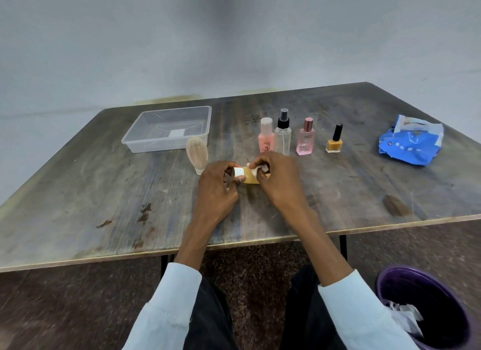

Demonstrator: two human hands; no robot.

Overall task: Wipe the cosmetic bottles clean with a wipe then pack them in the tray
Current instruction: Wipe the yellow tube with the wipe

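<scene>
My left hand (217,187) grips the white-capped end of a small tan bottle (250,178) held sideways just above the table. My right hand (279,180) pinches a white wipe (256,167) against the bottle's body. A clear plastic tray (166,144) sits at the back left with nothing but a white label in it. A beige tube (197,153) stands cap down in front of the tray. Behind my hands stand a peach bottle (266,136), a clear spray bottle (282,134), a pink perfume bottle (305,138) and a yellow nail polish (334,141).
A blue pack of wipes (410,144) lies torn open at the right of the wooden table (104,198). A purple bin (426,308) with used wipes inside stands on the floor at the lower right. My knees are under the table's near edge.
</scene>
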